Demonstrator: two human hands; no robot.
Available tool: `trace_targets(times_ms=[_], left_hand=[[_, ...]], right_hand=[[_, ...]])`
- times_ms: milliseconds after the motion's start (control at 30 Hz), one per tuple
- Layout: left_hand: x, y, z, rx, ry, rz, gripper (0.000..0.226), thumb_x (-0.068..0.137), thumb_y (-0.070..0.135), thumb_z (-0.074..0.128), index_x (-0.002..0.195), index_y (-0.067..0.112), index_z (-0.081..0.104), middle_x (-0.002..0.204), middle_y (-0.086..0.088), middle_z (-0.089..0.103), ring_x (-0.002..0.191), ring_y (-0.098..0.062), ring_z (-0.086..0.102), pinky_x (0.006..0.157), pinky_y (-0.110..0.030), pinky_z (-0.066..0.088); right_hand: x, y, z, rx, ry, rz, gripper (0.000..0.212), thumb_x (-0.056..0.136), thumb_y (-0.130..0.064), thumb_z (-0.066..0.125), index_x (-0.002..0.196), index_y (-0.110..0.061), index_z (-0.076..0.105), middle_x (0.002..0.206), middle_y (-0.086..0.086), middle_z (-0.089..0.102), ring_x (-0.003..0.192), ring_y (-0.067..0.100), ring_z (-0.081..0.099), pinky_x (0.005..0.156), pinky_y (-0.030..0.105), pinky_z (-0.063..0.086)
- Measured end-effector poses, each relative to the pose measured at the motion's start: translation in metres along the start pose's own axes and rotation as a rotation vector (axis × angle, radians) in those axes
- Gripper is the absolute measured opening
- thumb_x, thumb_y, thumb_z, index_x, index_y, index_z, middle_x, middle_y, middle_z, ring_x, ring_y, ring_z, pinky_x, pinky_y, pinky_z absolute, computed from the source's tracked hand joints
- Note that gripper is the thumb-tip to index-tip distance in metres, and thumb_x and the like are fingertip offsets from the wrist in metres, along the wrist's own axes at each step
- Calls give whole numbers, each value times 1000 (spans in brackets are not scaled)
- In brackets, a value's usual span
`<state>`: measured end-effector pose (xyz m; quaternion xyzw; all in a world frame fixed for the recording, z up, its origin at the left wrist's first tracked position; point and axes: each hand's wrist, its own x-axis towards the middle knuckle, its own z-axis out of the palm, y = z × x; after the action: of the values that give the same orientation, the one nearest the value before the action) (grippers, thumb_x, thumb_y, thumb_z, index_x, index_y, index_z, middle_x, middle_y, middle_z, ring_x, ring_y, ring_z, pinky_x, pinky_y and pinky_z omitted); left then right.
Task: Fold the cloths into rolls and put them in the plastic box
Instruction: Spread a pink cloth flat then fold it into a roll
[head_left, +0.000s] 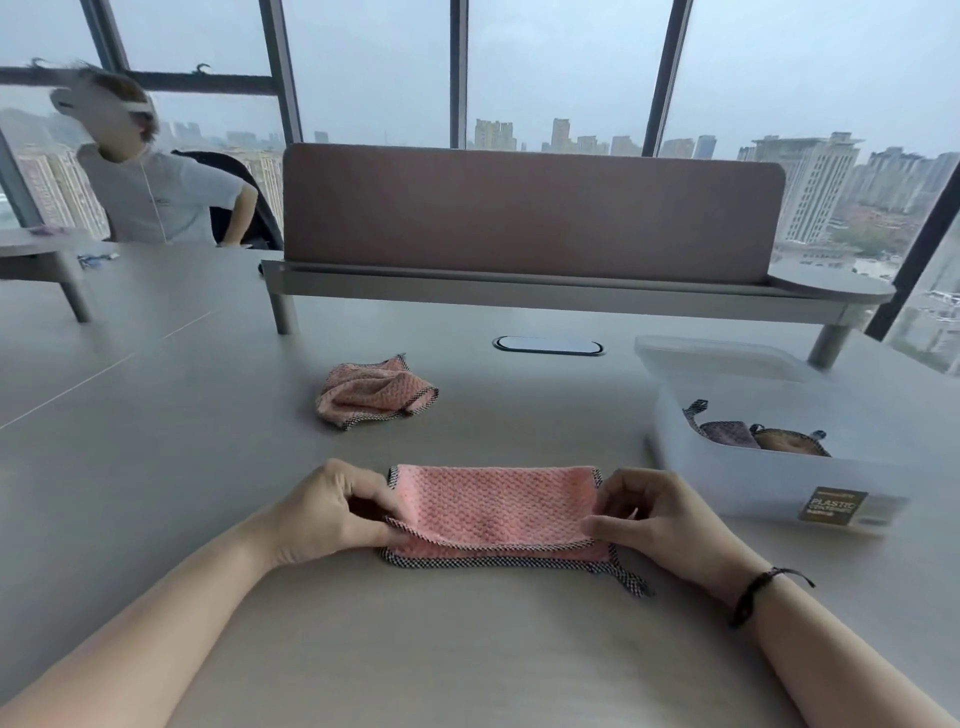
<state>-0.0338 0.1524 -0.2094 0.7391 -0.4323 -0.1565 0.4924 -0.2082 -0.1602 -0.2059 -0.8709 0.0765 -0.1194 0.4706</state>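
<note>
A pink waffle cloth (493, 509) with a checked black-and-white border lies folded in half on the grey table in front of me. My left hand (332, 512) pinches its left edge. My right hand (654, 519) pinches its right edge, and a hanging loop sticks out below that corner. A second pink cloth (374, 392) lies crumpled farther back, left of centre. The translucent plastic box (769, 480) stands at the right, a purple roll (730, 434) and a brown roll (792, 441) inside it.
A raised shelf with a brown partition panel (530, 208) runs across the back of the table. An oval cable port (548, 345) sits in the tabletop behind the cloths. Another person (156, 192) sits at the far left by the window.
</note>
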Motion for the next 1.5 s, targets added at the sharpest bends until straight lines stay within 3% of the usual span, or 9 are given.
trace_targets(times_ms=[333, 467, 567, 700, 867, 967, 1033, 1167, 1500], left_hand=[[0, -4, -4, 103, -51, -50, 36, 58, 51, 89, 88, 32, 82, 93, -1, 69, 92, -16, 68, 82, -27, 53], [-2, -3, -11, 134, -50, -40, 56, 49, 66, 86, 97, 38, 79, 84, 11, 61, 82, -3, 59, 79, -18, 45], [-2, 3, -23, 80, -24, -17, 51, 60, 44, 81, 110, 36, 74, 80, 11, 50, 82, -5, 52, 84, -15, 40], [13, 17, -13, 140, 136, -34, 37, 70, 51, 65, 104, 39, 73, 83, 7, 54, 85, -9, 55, 89, -23, 40], [38, 39, 45, 591, 86, -9, 27, 97, 32, 54, 123, 28, 62, 123, 8, 62, 113, -7, 58, 97, -30, 47], [45, 29, 64, 1023, -136, -100, 50, 97, 28, 38, 146, 15, 38, 150, -8, 46, 136, -24, 44, 110, -37, 38], [43, 21, 65, 1021, -205, -187, 68, 93, 39, 23, 156, 17, 15, 164, -4, 19, 151, -19, 17, 123, -37, 16], [40, 11, 61, 996, -231, -236, 67, 96, 44, 11, 157, 22, -6, 166, 7, -10, 152, -9, -10, 124, -35, -4], [40, 10, 60, 981, -176, -242, 79, 91, 73, 14, 156, 34, -6, 164, 16, -11, 151, -7, -13, 124, -36, -4]], right_hand=[[3, 6, -5, -189, -15, -72, 24, 67, -13, 86, 79, -24, 69, 61, -9, 57, 55, 1, 46, 56, 18, 41], [1, 5, -7, -176, -30, -72, 28, 68, -18, 87, 86, -29, 68, 57, -10, 49, 53, 4, 41, 54, 22, 36], [0, 1, -14, -175, 92, -88, 17, 73, -32, 84, 83, -30, 69, 54, -9, 36, 51, 7, 31, 53, 27, 28], [10, -28, 0, -356, 302, -181, 14, 82, -41, 72, 75, -31, 66, 51, -11, 41, 47, 7, 37, 51, 28, 36], [32, -72, 70, -552, 184, -285, 23, 95, -37, 51, 112, -31, 65, 110, -11, 64, 97, 15, 63, 80, 33, 52], [38, -74, 111, -521, 27, -235, 43, 95, -20, 39, 136, -26, 52, 139, -4, 55, 125, 19, 52, 104, 32, 40], [37, -63, 123, -542, -4, -168, 48, 99, -25, 33, 147, -25, 39, 154, -7, 41, 141, 12, 35, 117, 32, 25], [35, -49, 122, -650, -83, -16, 61, 100, -55, 17, 156, -32, 14, 164, -12, 17, 152, 9, 10, 123, 41, 6], [25, -31, 80, -803, -51, 220, 84, 91, -74, 15, 158, -25, 5, 167, -2, -5, 153, 16, -8, 124, 40, -4]])
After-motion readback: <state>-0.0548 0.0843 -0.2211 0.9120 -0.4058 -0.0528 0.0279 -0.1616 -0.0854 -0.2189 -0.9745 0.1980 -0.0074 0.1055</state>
